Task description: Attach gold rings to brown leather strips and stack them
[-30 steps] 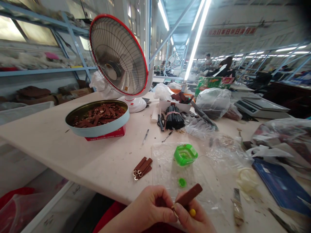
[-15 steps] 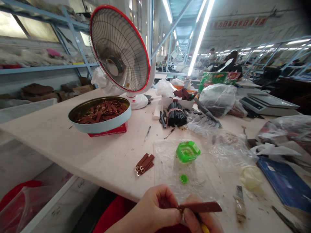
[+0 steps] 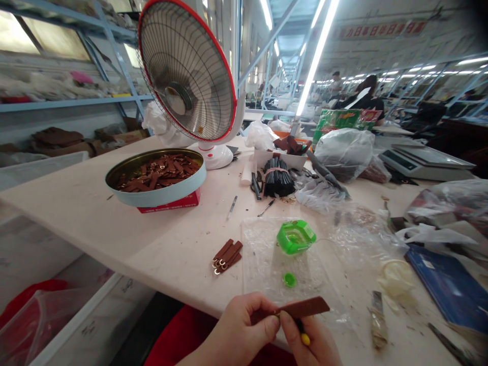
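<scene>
Close to the table's front edge, my left hand (image 3: 247, 328) pinches the near end of a brown leather strap (image 3: 307, 306) between thumb and fingertips. My right hand (image 3: 314, 338) has its thumb against the same end and also grips a thin tool with a yellow and black handle (image 3: 304, 339); the tool's tip is hidden. The strap's free end points right and slightly up. Beyond my hands, a small green cap (image 3: 290, 280) and a green plastic tub (image 3: 296, 236) sit on a clear plastic sheet (image 3: 259, 264). Left of the sheet lie several brown straps with metal rings (image 3: 227, 255).
A round tin (image 3: 160, 195) full of brown straps rests on a red box (image 3: 171, 204), with a fan (image 3: 188, 71) behind it. To the right are a tape-wrapped blade (image 3: 377, 320), scissors (image 3: 450, 343), a blue folder (image 3: 450, 284) and a scale (image 3: 427, 161).
The strap's free end has swung up and to the left. My right hand has shifted left and up, showing more of the yellow handle. The view has moved slightly.
</scene>
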Tool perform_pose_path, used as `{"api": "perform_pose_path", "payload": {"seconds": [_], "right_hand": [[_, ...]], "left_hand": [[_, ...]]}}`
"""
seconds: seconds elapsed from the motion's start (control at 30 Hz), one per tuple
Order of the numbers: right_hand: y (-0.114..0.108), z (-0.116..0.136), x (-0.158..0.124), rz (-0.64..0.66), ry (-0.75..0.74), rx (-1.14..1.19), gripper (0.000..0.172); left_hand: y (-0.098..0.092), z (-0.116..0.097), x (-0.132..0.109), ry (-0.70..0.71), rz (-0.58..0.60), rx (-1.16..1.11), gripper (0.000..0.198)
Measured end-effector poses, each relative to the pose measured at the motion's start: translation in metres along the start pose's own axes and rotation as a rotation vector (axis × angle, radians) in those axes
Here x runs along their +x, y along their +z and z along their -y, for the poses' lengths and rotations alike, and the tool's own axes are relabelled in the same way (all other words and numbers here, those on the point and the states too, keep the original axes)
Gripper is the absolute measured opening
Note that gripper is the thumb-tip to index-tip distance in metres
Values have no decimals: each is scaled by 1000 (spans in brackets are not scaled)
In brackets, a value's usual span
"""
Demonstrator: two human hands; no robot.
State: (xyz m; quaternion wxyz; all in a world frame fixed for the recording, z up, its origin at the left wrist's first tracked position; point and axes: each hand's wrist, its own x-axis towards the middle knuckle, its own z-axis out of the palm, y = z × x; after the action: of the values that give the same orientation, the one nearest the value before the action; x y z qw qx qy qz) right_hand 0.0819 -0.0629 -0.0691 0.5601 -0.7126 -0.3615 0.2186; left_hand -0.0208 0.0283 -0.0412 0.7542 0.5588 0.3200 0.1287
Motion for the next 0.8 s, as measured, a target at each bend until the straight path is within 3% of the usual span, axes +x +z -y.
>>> {"api": "perform_pose_path", "payload": {"seconds": [0.1, 0.2, 0.37, 0.5, 0.8], "right_hand": [[-5, 5, 6, 13, 44, 33, 38], [-21, 6, 15, -66, 63, 59, 37], [-43, -22, 42, -269, 131, 81, 44], [-38, -47, 61, -358, 201, 233, 42], [-34, -74, 66, -371, 220, 185, 41]], "left_hand": [[1, 2, 6, 29, -71, 48, 8], [0, 1, 12, -4, -79, -3, 7], [0, -3, 22, -85, -113, -86, 7], [0, -6, 30, -79, -151, -135, 10], [-5, -1, 43, -99, -192, -123, 12]]}}
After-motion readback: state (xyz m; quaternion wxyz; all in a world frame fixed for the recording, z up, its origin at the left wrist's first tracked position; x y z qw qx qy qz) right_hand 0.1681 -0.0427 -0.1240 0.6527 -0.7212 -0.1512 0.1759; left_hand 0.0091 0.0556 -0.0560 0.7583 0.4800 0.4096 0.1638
